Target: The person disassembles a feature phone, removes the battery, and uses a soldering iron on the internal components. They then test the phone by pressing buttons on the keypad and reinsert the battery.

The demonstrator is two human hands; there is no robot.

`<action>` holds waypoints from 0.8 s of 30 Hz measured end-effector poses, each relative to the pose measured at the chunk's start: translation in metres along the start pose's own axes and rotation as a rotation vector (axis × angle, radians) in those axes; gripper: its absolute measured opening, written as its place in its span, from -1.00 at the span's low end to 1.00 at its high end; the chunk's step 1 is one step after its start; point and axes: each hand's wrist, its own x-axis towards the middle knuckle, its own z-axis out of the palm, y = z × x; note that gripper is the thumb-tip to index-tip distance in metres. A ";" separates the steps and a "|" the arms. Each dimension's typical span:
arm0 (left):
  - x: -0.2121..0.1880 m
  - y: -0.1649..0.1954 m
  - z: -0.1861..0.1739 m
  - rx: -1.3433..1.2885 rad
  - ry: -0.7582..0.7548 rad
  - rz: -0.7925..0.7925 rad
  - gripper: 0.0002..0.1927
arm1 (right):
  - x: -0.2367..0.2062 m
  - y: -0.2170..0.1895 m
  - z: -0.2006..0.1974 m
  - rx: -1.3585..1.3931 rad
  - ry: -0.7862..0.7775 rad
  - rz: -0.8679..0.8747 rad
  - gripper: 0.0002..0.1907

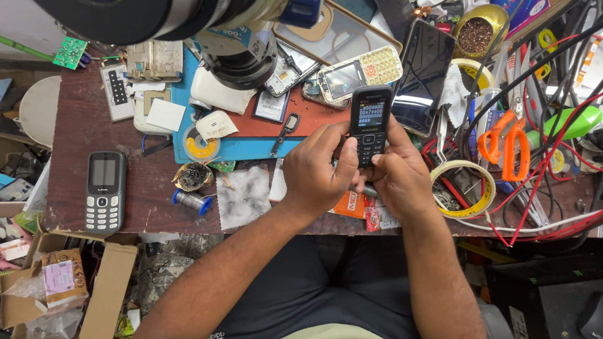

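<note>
Where the two hands meet above the front edge of the worn brown workbench (81,125), a small black keypad phone (370,122) stands upright between them, its screen lit with rows of digits too small to read. The left hand (317,166) wraps the phone's left edge, thumb on the keys; the right hand (402,176) clasps its lower right side, thumb at the bottom of the keypad. Both palms cover the phone's lower end, and a slim grey object beneath the hands is mostly hidden. At the top of the view a dark cylindrical microscope head (242,59) is cut off and blurred. Behind the phone lie a pale gold keypad phone (359,72) and a glossy black smartphone (424,75), face up. Well apart to the left rests a matte grey keypad phone (105,191), near a small spool of solder wire (191,201). To the right sit orange-handled scissors (502,144), a cream tape roll (465,188) and tangled red and black cables (546,194).
</note>
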 end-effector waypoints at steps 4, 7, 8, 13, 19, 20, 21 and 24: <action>-0.001 0.000 0.000 -0.008 -0.006 -0.014 -0.78 | -0.001 0.001 0.000 -0.022 0.015 0.000 -0.17; -0.001 0.000 0.000 0.001 -0.007 -0.024 -0.78 | -0.001 0.001 0.000 -0.030 0.022 -0.002 -0.17; -0.001 0.000 0.000 0.006 -0.007 -0.023 -0.78 | -0.001 0.002 0.000 -0.042 0.025 0.000 -0.17; -0.001 0.000 0.000 -0.006 0.000 0.002 -0.78 | -0.001 0.002 -0.001 -0.044 0.011 -0.009 -0.19; 0.000 0.001 -0.001 -0.015 -0.017 -0.042 -0.78 | -0.001 0.001 0.001 -0.035 0.010 -0.009 -0.18; 0.000 0.001 -0.001 -0.022 -0.019 -0.041 -0.78 | -0.001 0.001 0.003 -0.041 0.019 -0.006 -0.18; 0.000 0.001 -0.001 -0.018 -0.018 -0.039 -0.79 | -0.001 0.000 0.003 -0.048 0.028 -0.003 -0.18; 0.000 0.001 -0.002 -0.017 -0.006 -0.022 -0.79 | -0.003 0.000 0.006 -0.112 0.044 -0.014 -0.15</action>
